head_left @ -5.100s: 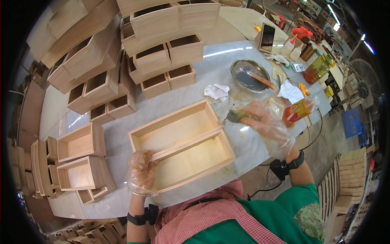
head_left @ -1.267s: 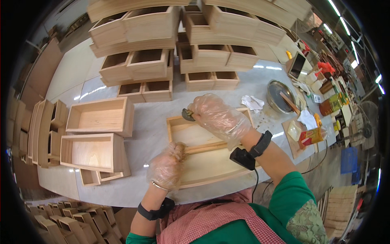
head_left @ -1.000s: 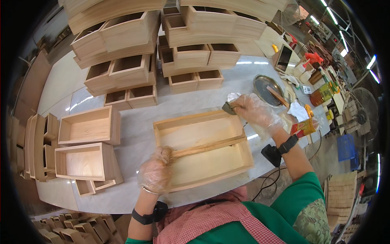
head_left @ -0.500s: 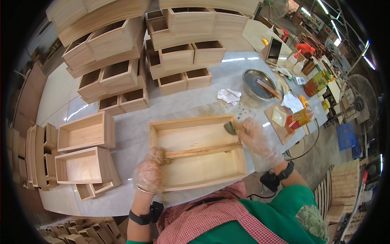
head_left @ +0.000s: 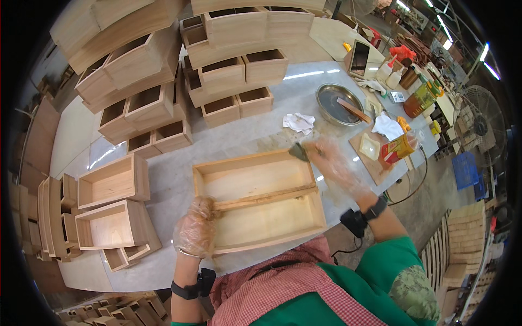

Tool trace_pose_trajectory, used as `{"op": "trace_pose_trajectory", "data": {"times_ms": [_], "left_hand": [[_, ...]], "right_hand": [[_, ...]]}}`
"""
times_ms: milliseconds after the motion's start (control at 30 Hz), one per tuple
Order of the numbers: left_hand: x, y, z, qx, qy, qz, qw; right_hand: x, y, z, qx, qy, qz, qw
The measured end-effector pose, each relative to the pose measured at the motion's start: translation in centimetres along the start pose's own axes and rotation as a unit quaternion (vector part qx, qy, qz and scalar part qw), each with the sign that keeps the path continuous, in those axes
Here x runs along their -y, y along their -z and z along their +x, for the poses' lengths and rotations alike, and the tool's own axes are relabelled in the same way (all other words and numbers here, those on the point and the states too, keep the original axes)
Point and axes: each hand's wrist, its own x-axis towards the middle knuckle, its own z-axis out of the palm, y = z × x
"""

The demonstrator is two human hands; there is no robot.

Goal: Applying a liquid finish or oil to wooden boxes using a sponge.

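Note:
In front of me a shallow pale wooden box lies on the grey tabletop, with a lengthwise divider splitting it into two compartments. My left hand, in a clear plastic glove, is closed on the box's left side by the divider's end. A dark-bladed scraper is gripped in my right hand, also gloved. Its blade is at the far right corner of the box; whether it touches the wood I cannot tell. Brownish smears mark the table just beyond the box.
Beyond stand tall stacks of wooden boxes. More boxes sit at the left. A round metal pan with a wooden stick, a crumpled white cloth, a yellow-and-red container and several bottles occupy the right side.
My right hand has moved the scraper a little up and left, from inside the far compartment's right end to the far right corner. My left hand keeps its hold. The view has shifted slightly.

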Motion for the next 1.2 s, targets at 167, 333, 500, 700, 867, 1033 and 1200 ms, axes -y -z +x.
{"op": "trace_pose_trajectory", "data": {"times_ms": [167, 333, 500, 700, 867, 1033, 1200], "left_hand": [[0.1, 0.1, -0.1, -0.006, -0.001, -0.031, 0.999], [1.1, -1.0, 0.0, -0.034, -0.001, -0.021, 0.999], [0.2, -0.5, 0.4, -0.042, 0.0, 0.028, 0.999], [0.9, -1.1, -0.2, -0.03, 0.029, 0.01, 0.999], [0.5, -0.4, 0.2, -0.016, 0.013, 0.018, 1.0], [0.5, -0.7, 0.3, -0.032, 0.005, 0.026, 0.999], [0.7, -1.2, 0.3, -0.036, 0.008, 0.019, 0.999]], "right_hand": [[3.7, 2.7, -8.2, 0.07, -0.109, 0.145, 0.981], [2.3, 2.9, -8.3, 0.007, -0.122, 0.253, 0.96], [0.5, 0.7, -4.1, 0.013, -0.045, 0.169, 0.984], [2.9, 2.6, -11.8, 0.091, -0.012, 0.091, 0.992], [2.7, 1.7, -10.1, 0.004, 0.048, 0.063, 0.997], [2.6, 1.7, -7.3, -0.029, 0.081, 0.06, 0.994], [2.5, 2.6, -12.8, 0.041, 0.085, 0.015, 0.995]]}}
